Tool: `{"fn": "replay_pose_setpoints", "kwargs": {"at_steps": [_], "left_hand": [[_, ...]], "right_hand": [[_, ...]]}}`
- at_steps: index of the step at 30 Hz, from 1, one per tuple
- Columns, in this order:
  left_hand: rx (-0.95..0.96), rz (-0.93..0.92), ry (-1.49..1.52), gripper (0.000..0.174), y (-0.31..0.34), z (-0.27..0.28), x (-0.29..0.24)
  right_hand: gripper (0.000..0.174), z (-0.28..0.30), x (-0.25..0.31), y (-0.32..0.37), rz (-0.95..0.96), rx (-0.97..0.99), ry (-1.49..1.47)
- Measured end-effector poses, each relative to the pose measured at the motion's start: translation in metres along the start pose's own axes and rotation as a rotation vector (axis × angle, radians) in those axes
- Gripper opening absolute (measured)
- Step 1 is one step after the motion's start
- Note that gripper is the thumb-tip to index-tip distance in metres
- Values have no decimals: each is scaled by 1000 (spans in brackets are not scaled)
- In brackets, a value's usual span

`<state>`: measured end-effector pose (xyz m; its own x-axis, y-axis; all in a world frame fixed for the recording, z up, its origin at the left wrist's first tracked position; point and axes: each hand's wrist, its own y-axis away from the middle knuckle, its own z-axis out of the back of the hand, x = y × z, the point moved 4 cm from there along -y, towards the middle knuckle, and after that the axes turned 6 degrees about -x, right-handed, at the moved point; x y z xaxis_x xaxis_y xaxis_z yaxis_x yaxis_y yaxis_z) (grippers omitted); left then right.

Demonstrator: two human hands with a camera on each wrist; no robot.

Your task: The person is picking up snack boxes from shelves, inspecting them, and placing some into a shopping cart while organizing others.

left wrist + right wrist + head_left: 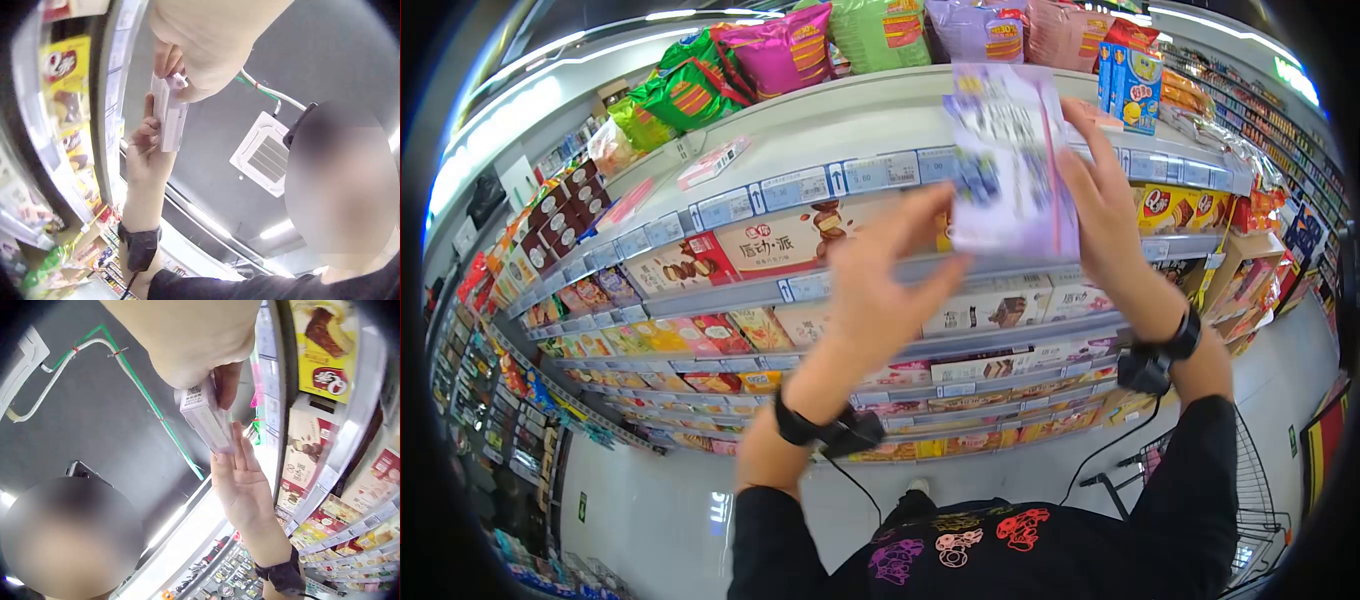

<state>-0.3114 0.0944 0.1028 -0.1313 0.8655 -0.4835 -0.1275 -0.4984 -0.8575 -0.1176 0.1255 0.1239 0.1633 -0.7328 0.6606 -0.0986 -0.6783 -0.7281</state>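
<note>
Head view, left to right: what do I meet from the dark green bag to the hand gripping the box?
Dark green bag, magenta bag, left hand, purple box, right hand.

"Made of what, there in the right hand [1105,185]?"

"Looks like smooth printed card on the lilac box [1000,170], with a soft sheen."

"And beyond the left hand [875,290]?"

"Glossy, crinkled plastic film on the snack bags [780,48]. Nearer, smooth painted metal, by the look, along the shelf top [800,125]."

"Below the hands?"

"Matt black cloth at the sleeves [772,535]. Farther down, polished gloss over the floor [650,500]. Below the right hand, bare-looking metal wire on the trolley [1262,516]."
</note>
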Motion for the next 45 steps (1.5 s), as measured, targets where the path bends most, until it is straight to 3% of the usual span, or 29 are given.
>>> {"fn": "replay_pose_setpoints", "kwargs": {"at_steps": [3, 7, 12, 17, 22, 25, 29, 34, 37, 45], "left_hand": [[0, 100, 177, 40, -65, 38, 14], [152, 226, -85, 42, -136, 85, 44], [185, 549, 139, 30, -170, 110, 115], [215, 653, 146, 26, -175, 110, 160], [280, 701, 48, 30, -171, 106, 180], [258, 720, -16, 37, -169, 104, 184], [264, 706, -164, 48, -166, 104, 185], [402, 637, -373, 54, -165, 96, 179], [456, 600, -413, 54, -162, 94, 174], [588, 438, -535, 48, -160, 88, 174]], "right_hand": [[48, -40, -1, -64, -93, 89, -17], [38, -79, -28, -129, -422, 206, 21], [26, -113, -78, -175, -655, 286, 194], [26, -123, -121, -192, -837, 312, 408], [39, -126, -131, -181, -857, 507, 594], [42, -128, -139, -177, -854, 614, 535], [57, -129, -134, -177, -794, 711, 738], [77, -125, -132, -177, -736, 743, 951], [76, -125, -130, -178, -666, 721, 1027], [69, -121, -138, -179, -684, 749, 876]]}}
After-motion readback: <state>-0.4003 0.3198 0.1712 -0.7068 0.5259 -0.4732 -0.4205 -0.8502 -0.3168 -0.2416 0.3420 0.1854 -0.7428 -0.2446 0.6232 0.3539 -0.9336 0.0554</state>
